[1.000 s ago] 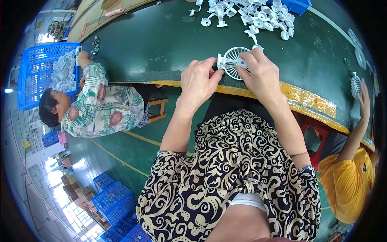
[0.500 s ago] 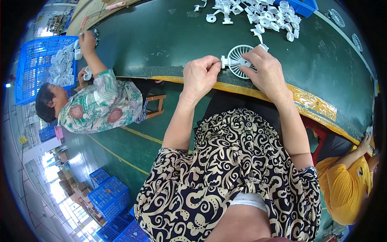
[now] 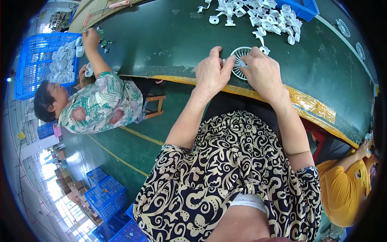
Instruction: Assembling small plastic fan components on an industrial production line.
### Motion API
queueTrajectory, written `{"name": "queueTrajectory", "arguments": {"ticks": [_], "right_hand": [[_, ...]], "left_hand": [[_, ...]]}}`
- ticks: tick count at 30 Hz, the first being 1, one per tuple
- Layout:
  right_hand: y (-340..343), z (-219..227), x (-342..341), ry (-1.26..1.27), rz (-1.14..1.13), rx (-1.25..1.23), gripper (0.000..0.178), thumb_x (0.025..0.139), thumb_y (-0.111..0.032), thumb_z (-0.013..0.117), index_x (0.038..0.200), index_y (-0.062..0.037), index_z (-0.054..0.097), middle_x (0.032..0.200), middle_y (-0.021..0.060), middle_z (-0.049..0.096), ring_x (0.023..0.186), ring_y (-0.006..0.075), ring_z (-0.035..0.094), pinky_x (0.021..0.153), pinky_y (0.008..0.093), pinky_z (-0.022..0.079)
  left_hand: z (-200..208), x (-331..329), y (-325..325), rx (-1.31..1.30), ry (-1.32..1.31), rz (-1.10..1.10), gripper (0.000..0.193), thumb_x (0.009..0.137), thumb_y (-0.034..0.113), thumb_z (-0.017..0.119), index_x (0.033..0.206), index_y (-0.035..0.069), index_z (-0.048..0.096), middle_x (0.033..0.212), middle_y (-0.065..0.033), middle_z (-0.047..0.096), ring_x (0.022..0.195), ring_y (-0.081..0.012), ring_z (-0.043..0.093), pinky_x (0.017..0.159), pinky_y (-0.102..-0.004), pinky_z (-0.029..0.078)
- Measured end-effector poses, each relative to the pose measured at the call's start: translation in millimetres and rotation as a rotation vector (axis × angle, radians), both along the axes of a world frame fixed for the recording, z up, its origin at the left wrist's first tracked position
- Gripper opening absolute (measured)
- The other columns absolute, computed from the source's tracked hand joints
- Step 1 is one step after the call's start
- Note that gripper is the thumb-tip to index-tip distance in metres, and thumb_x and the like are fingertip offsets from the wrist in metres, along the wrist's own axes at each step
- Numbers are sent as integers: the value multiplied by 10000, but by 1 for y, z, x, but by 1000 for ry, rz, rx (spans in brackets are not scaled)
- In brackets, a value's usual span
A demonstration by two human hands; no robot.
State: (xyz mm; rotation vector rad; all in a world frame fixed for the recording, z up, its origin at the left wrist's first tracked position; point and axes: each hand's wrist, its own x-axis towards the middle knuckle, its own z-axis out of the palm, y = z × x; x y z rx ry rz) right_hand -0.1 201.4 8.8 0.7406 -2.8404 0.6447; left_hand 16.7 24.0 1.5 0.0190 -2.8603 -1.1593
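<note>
A round white fan grille (image 3: pixel 241 51) with radial ribs is at the table's near edge, between my hands. My right hand (image 3: pixel 264 74) grips it from the right, fingers over its hub and rim. My left hand (image 3: pixel 211 74) is at the grille's left side, its thumb against or just in front of the rim and its index finger raised apart. A bit of white plastic shows between that thumb and finger; the rest is hidden. A small white ring-ended part (image 3: pixel 264 50) lies just beyond my right hand.
Loose white plastic parts (image 3: pixel 274 20) are heaped on the green table (image 3: pixel 161 44), beside a blue bin (image 3: pixel 302 9). More grilles (image 3: pixel 342 28) lie at the far right. Co-workers sit left (image 3: pixel 96 101) and right (image 3: pixel 342 189); a blue basket (image 3: pixel 34 60) of white parts stands left.
My left hand has moved right, closer to the grille, and its thumb and index finger have spread from a pinch on the white side piece. My right hand stays on the grille.
</note>
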Motion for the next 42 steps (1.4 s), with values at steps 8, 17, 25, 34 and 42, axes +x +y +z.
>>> {"name": "queueTrajectory", "arguments": {"ticks": [8, 17, 25, 34, 42], "right_hand": [[6, -12, 28, 27, 33, -322, 393, 834, -257, 778, 1129, -18, 676, 1150, 142, 638, 1023, 344, 643, 835, 418, 546], [66, 3, 57, -9, -74, -195, 478, 764, -174, 819, 1183, -11, 655, 1263, 152, 612, 1106, 359, 627, 923, 425, 528], [210, 1, 64, 347, -814, 74, 388, 860, -203, 768, 1194, -34, 666, 1212, 126, 637, 1008, 293, 662, 828, 377, 545], [224, -39, 53, 323, -881, -31, 234, 914, -240, 707, 1070, -67, 718, 1114, 91, 671, 980, 298, 661, 839, 410, 536], [235, -45, 49, 353, -875, -61, 166, 903, -162, 697, 1034, -75, 642, 1071, 106, 616, 974, 329, 642, 794, 423, 525]], "left_hand": [[-11, 5, 5, 37, 96, 60, 469, 934, 330, 638, 1201, -42, 535, 678, -137, 657, 701, -360, 675, 674, -477, 504], [-13, 11, 19, 141, 403, -70, 452, 906, 226, 726, 1267, 7, 563, 946, -54, 703, 840, -193, 607, 813, -331, 488], [-18, 95, 16, 372, -6, -514, 159, 872, 81, 714, 1028, 47, 718, 810, -66, 684, 733, -177, 653, 670, -311, 516], [-219, 65, 53, -223, -422, -580, 385, 863, 91, 520, 1227, 15, 624, 1309, -274, 579, 1195, -458, 552, 1004, -499, 451], [-233, 62, 93, -376, -546, -505, 529, 967, 314, 497, 1436, 70, 518, 1517, -210, 451, 1416, -367, 407, 1178, -421, 306]]}}
